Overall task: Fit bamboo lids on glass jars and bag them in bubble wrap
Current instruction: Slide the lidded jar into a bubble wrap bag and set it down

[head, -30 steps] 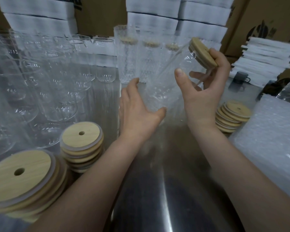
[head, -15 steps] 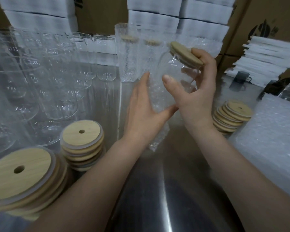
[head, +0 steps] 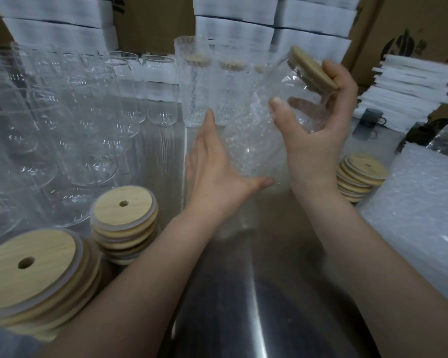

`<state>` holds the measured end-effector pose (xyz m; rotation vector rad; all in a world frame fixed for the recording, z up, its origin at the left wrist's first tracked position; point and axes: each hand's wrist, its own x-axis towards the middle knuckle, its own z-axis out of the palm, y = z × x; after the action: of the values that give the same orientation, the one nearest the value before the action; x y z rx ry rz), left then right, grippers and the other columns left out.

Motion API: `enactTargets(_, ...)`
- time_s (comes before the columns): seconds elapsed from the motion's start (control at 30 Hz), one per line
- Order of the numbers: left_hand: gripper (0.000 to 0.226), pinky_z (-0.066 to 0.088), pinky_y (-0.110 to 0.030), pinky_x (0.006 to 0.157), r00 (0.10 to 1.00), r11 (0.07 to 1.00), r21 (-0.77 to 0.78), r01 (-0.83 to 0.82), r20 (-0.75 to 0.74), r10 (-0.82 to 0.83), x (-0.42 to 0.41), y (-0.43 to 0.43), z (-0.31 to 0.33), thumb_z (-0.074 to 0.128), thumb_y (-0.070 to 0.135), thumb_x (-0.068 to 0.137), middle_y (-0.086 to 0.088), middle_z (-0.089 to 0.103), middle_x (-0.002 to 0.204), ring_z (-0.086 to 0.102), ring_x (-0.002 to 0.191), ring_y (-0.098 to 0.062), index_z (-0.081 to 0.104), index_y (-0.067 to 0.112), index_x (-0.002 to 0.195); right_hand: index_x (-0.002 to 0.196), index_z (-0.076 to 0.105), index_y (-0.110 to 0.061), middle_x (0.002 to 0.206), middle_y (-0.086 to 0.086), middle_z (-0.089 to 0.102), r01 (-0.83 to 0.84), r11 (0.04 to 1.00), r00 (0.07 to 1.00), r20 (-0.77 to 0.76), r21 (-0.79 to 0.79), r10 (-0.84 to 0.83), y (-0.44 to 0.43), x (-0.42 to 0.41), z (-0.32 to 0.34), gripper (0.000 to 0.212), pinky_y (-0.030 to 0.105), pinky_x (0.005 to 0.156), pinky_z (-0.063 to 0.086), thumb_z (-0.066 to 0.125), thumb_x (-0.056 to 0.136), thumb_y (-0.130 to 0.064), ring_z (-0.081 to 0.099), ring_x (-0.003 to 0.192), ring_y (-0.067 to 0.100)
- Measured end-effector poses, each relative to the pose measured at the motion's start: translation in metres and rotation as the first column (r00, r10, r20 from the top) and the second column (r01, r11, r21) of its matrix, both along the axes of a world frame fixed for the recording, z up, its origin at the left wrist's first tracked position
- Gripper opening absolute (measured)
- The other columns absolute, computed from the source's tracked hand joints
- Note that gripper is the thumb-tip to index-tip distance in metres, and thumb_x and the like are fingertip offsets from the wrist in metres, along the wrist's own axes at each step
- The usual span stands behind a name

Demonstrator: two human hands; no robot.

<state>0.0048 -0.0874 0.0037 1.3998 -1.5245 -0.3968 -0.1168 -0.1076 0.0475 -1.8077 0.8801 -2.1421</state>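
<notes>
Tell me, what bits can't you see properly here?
Head view: bottom of the clear glass jar in the right hand, blurred behind the clear bubble-wrap bag the left hand supports.
Head view: nearest stack of round bamboo lids, cut off by the left edge.
Head view: small dark mug, too small and blurry for details.

Your steel table [head: 243,319] holds empty jars [head: 88,151] at ten o'clock and lid stacks [head: 124,210] at eight and three. Bagged jars [head: 194,81] stand at twelve, with bubble wrap [head: 424,202] at four.
</notes>
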Motion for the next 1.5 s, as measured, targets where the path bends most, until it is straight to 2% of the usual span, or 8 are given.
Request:
enactTargets(0.17, 0.100, 0.036, -0.045, 0.109, 1.000, 1.000, -0.005, -0.001, -0.020, 0.001, 0.003, -0.003, -0.006, 0.086, 0.052, 0.053, 0.013, 0.056, 0.130, 0.050, 0.126, -0.019, 0.037, 0.030, 0.137, 0.132, 0.043, -0.011, 0.129, -0.007, 0.045, 0.013, 0.999, 1.000, -0.022, -0.039, -0.013, 0.002, 0.004, 0.002, 0.062, 0.037, 0.089, 0.054, 0.077, 0.081, -0.022, 0.052, 0.116, 0.010)
enactTargets(0.33, 0.089, 0.048, -0.021, 0.089, 0.988, 0.998, -0.065, 0.020, -0.149, -0.029, 0.003, -0.003, -0.005, 0.088, 0.049, 0.055, 0.016, 0.058, 0.121, 0.056, 0.109, -0.003, 0.044, 0.030, 0.130, 0.127, 0.046, -0.012, 0.126, -0.010, 0.047, 0.039, 0.999, 0.998, -0.046, -0.036, -0.041, 0.006, 0.006, 0.002, 0.057, 0.039, 0.089, 0.053, 0.077, 0.080, -0.024, 0.053, 0.115, 0.010)
enactTargets(0.5, 0.085, 0.052, -0.038, 0.094, 0.965, 0.993, -0.100, 0.064, -0.248, -0.088, 0.002, 0.002, 0.001, 0.089, 0.051, 0.054, 0.011, 0.062, 0.121, 0.060, 0.112, -0.006, 0.049, 0.030, 0.127, 0.124, 0.047, -0.013, 0.122, -0.005, 0.048, 0.046, 0.999, 0.986, -0.158, -0.027, -0.050, 0.011, 0.010, 0.000, 0.054, 0.044, 0.092, 0.050, 0.078, 0.081, -0.020, 0.053, 0.117, 0.026)
enactTargets(0.67, 0.068, 0.049, -0.014, 0.076, 0.954, 0.991, -0.110, 0.071, -0.284, -0.100, -0.001, 0.008, 0.006, 0.080, 0.060, 0.050, 0.018, 0.065, 0.107, 0.060, 0.097, 0.010, 0.050, 0.044, 0.109, 0.123, 0.053, -0.006, 0.122, 0.004, 0.052, 0.033, 0.999, 0.979, -0.200, 0.022, -0.028, 0.013, 0.011, 0.000, 0.053, 0.045, 0.094, 0.049, 0.079, 0.079, -0.020, 0.053, 0.116, 0.030)
enactTargets(0.87, 0.059, 0.043, -0.003, 0.073, 0.928, 0.986, -0.157, 0.051, -0.357, -0.105, -0.002, 0.008, 0.006, 0.081, 0.039, 0.060, 0.023, 0.066, 0.099, 0.059, 0.093, 0.015, 0.050, 0.039, 0.109, 0.122, 0.058, 0.000, 0.119, 0.020, 0.056, 0.022, 0.993, 0.959, -0.283, 0.119, 0.012, 0.015, 0.014, -0.004, 0.052, 0.029, 0.099, 0.045, 0.080, 0.078, -0.017, 0.055, 0.112, 0.023)
enactTargets(1.13, 0.070, 0.052, -0.026, 0.092, 0.870, 0.974, -0.193, 0.122, -0.451, -0.199, -0.001, 0.005, 0.006, 0.085, 0.030, 0.063, 0.009, 0.068, 0.114, 0.064, 0.107, -0.001, 0.055, 0.021, 0.125, 0.123, 0.061, -0.009, 0.122, 0.014, 0.057, 0.002, 0.978, 0.959, -0.278, 0.210, 0.058, 0.014, 0.018, -0.004, 0.040, 0.013, 0.097, 0.036, 0.062, 0.086, -0.025, 0.050, 0.111, 0.006)
enactTargets(1.3, 0.102, 0.042, -0.042, 0.110, 0.871, 0.977, -0.111, 0.184, -0.443, -0.215, 0.005, -0.003, 0.003, 0.086, 0.046, 0.054, -0.005, 0.055, 0.137, 0.052, 0.129, -0.018, 0.043, 0.017, 0.142, 0.130, 0.060, -0.012, 0.125, 0.010, 0.055, -0.072, 0.957, 0.987, -0.121, 0.280, 0.110, 0.012, 0.012, 0.000, 0.039, 0.012, 0.097, 0.039, 0.048, 0.094, -0.022, 0.051, 0.108, -0.007)
enactTargets(1.5, 0.092, 0.045, -0.041, 0.108, 0.833, 0.958, -0.098, 0.269, -0.476, -0.282, 0.010, -0.006, 0.001, 0.084, 0.041, 0.064, 0.004, 0.060, 0.134, 0.058, 0.123, -0.012, 0.042, 0.021, 0.143, 0.124, 0.058, -0.015, 0.123, 0.016, 0.060, -0.281, 0.925, 0.943, 0.250, 0.255, 0.218, 0.007, 0.006, 0.008, 0.029, 0.017, 0.085, 0.049, 0.039, 0.102, -0.017, 0.061, 0.104, 0.007)
